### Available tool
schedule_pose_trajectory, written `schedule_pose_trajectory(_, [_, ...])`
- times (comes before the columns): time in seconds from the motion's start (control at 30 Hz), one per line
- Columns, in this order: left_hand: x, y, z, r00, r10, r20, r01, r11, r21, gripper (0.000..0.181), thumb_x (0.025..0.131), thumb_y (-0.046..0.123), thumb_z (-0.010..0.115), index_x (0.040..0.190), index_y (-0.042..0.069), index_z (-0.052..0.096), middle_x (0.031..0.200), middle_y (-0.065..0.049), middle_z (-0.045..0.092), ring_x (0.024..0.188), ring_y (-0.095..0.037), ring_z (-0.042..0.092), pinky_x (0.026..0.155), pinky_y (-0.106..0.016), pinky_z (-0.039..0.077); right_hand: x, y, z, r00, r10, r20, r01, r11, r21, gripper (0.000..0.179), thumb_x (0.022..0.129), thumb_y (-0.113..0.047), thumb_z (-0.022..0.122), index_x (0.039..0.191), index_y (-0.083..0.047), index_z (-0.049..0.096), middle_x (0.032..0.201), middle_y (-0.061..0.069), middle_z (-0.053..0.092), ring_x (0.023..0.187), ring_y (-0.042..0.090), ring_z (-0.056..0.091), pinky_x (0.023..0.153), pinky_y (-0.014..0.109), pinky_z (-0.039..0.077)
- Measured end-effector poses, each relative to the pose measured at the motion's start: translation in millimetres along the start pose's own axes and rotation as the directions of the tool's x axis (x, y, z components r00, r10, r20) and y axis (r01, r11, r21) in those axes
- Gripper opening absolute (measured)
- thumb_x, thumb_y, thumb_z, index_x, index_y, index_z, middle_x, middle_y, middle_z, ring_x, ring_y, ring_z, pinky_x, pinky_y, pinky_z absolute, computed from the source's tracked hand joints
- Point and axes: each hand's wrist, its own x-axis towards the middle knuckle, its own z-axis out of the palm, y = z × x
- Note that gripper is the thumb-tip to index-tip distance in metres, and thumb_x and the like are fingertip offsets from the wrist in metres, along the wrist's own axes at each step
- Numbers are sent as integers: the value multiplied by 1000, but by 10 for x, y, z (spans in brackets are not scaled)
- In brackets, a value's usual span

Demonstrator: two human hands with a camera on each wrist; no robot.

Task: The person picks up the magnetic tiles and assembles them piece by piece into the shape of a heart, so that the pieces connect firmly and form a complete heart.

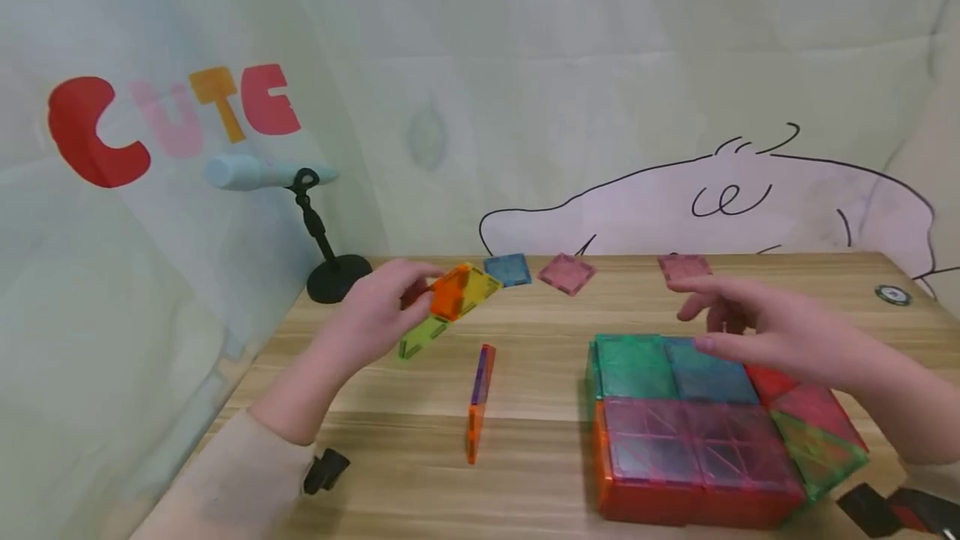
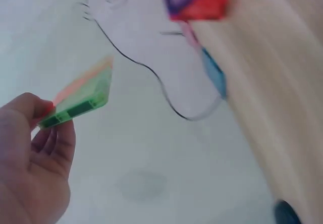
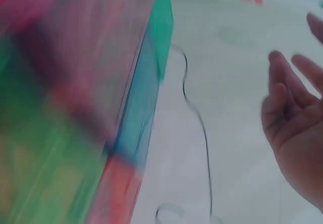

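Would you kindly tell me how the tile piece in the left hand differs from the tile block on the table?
The tile piece is held in the left hand, off the table; the tile block rests on it. The tile piece is thin and small; the tile block, boxy and larger. Both consist of translucent coloured tiles.

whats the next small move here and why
Probably carry the joined orange, yellow and green translucent tiles rightward to the multicoloured boxlike structure of translucent tiles: the left hand pinches them apart from the structure, and the right hand looks empty above it, seemingly free to steady it.
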Motion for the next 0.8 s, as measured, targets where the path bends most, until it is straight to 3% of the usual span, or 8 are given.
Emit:
schedule_pose_trajectory(0.1, [128, 258, 12, 975, 224, -8, -224, 974, -47, 26, 85, -1, 63, 111, 2, 64, 91, -6, 61, 77, -17, 52, 68, -29, 49, 255, -203, 106, 997, -68, -26, 67, 997, -34, 50, 86, -20, 69, 132, -16, 51, 108, -6, 59, 85, 7, 53, 67, 25, 48])
schedule_pose_trajectory(0.23, [244, 528, 88, 863, 502, -63, -506, 857, -96, 28, 83, -3, 67, 110, 2, 63, 90, -5, 61, 77, -15, 52, 70, -22, 48, 516, -384, 277, 989, -137, -45, 135, 990, -44, 51, 85, -23, 71, 131, -14, 53, 114, -4, 60, 95, 10, 52, 72, 29, 48])
schedule_pose_trajectory(0.3, [277, 627, 128, 820, 565, -90, -572, 811, -124, 28, 83, -2, 67, 110, 2, 63, 91, -4, 61, 77, -13, 52, 71, -18, 47, 583, -437, 359, 984, -171, -42, 170, 985, -11, 46, 85, -20, 71, 128, -13, 56, 109, -6, 61, 89, 10, 52, 68, 27, 47])
schedule_pose_trajectory(0.4, [304, 713, 179, 801, 588, -111, -598, 784, -168, 27, 83, 0, 68, 110, 4, 63, 93, -3, 61, 79, -13, 52, 73, -16, 46, 600, -482, 456, 979, -202, -40, 204, 977, 65, 36, 85, -13, 69, 120, -12, 62, 96, -9, 61, 75, 10, 51, 61, 23, 45])
schedule_pose_trajectory(0.47, [315, 723, 203, 819, 566, -91, -571, 791, -220, 28, 84, 1, 67, 111, 3, 63, 92, -3, 61, 79, -13, 53, 72, -17, 47, 570, -490, 494, 983, -177, -46, 181, 978, 106, 29, 86, -12, 68, 116, -13, 65, 91, -9, 60, 70, 11, 50, 57, 23, 43])
schedule_pose_trajectory(0.57, [342, 636, 233, 901, 434, -6, -410, 848, -334, 30, 86, 6, 66, 115, 4, 61, 93, -2, 60, 82, -11, 55, 75, -20, 49, 512, -468, 514, 994, -96, -53, 102, 985, 140, 27, 88, -15, 66, 115, -14, 65, 95, -8, 63, 73, 12, 52, 61, 23, 45])
schedule_pose_trajectory(0.67, [424, 372, 326, 977, 208, 55, -168, 897, -408, 31, 90, 13, 63, 120, 5, 58, 96, -1, 61, 86, -11, 58, 77, -26, 50, 439, -415, 497, 998, -7, -63, 16, 989, 147, 27, 90, -17, 64, 116, -13, 65, 98, -5, 63, 76, 14, 52, 62, 24, 46])
schedule_pose_trajectory(0.8, [568, -154, 580, 992, -35, 124, 78, 928, -363, 36, 94, 20, 58, 127, 6, 54, 112, -7, 62, 100, -21, 58, 86, -36, 48, 354, -329, 474, 994, 26, -103, -13, 992, 126, 26, 89, -16, 65, 114, -13, 65, 90, -6, 61, 73, 13, 49, 58, 24, 43])
